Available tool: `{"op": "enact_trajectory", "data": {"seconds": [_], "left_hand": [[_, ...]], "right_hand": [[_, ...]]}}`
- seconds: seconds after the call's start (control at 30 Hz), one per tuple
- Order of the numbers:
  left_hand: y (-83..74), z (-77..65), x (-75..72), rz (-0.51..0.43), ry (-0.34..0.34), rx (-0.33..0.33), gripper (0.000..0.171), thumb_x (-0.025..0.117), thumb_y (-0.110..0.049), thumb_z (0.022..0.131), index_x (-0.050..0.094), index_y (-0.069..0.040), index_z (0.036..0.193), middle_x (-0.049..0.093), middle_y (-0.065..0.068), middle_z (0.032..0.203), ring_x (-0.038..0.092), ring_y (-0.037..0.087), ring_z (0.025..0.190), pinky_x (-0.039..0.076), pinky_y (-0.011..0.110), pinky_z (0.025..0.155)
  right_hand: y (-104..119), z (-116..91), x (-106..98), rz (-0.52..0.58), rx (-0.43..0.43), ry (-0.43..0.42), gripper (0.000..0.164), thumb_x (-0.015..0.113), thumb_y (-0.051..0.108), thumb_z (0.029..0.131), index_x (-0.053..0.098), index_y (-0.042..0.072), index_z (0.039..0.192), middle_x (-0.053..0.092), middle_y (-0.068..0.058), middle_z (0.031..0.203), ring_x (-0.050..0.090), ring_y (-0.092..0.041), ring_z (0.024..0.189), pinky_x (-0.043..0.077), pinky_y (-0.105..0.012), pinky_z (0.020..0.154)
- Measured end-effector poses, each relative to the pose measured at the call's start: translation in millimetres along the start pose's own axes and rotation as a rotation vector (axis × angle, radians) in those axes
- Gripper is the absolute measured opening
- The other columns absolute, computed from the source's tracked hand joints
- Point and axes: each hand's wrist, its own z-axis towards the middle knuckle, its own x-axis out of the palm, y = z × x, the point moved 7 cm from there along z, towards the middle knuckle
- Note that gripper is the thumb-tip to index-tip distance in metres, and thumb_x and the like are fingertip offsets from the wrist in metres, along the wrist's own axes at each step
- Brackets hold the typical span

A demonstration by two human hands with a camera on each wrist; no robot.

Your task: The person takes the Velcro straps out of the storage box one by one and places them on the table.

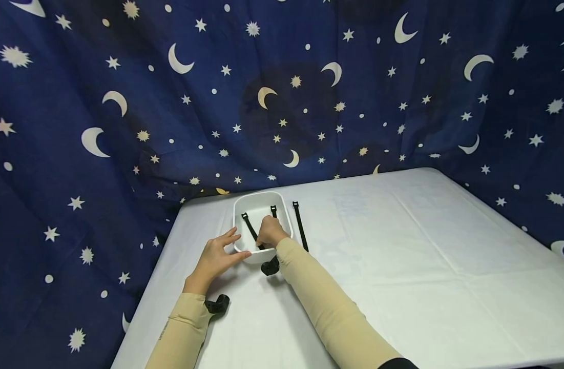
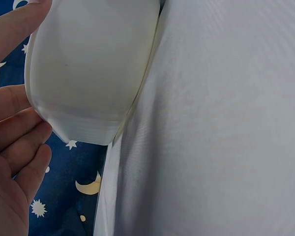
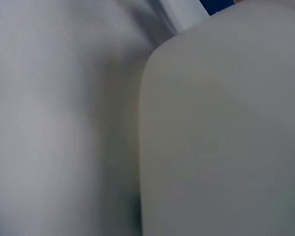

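In the head view a white plastic tub [image 1: 286,209] stands near the table's far left side. My left hand [image 1: 214,259] holds its near left corner, thumb along the near rim and fingers against the left wall. The left wrist view shows those fingers [image 2: 27,147] at the tub's outer wall [image 2: 88,64]. My right hand [image 1: 270,231] reaches down inside, its curled fingers at the lower end of a black slotted cable strap [image 1: 250,225]. A second black strap [image 1: 274,210] lies partly hidden behind this hand. The tub's wall [image 3: 221,128] fills much of the right wrist view.
Outside the tub, along its right side, a third black strap [image 1: 300,225] lies on the white-covered table [image 1: 401,266]. Black wrist mounts [image 1: 219,304] stick out from both sleeves. A dark blue curtain [image 1: 282,92] with moons and stars hangs behind.
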Motion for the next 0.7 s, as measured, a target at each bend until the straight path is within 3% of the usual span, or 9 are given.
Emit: {"op": "enact_trajectory", "data": {"seconds": [0.2,0.7], "left_hand": [[2.5,0.0,0.5,0.01,0.015,-0.016,0.068,0.086,-0.043,0.076,0.068,-0.002,0.127,0.055,0.011,0.147,0.052,0.035,0.136,0.043,0.051,0.113],[1.4,0.7,-0.1,-0.01,0.007,-0.01,0.067,0.087,-0.042,0.075,0.069,-0.003,0.126,0.056,0.012,0.146,0.053,0.036,0.135,0.043,0.051,0.113]], "right_hand": [[4.5,-0.4,1.7,0.003,-0.004,0.0,0.032,0.09,0.0,0.063,0.074,-0.003,0.09,0.074,-0.018,0.1,0.06,-0.021,0.075,0.059,-0.031,0.073],[-0.9,0.7,2.8,0.067,0.038,-0.01,0.021,0.084,-0.003,0.069,0.072,-0.002,0.087,0.073,-0.019,0.099,0.061,-0.024,0.07,0.053,-0.028,0.058]]}}
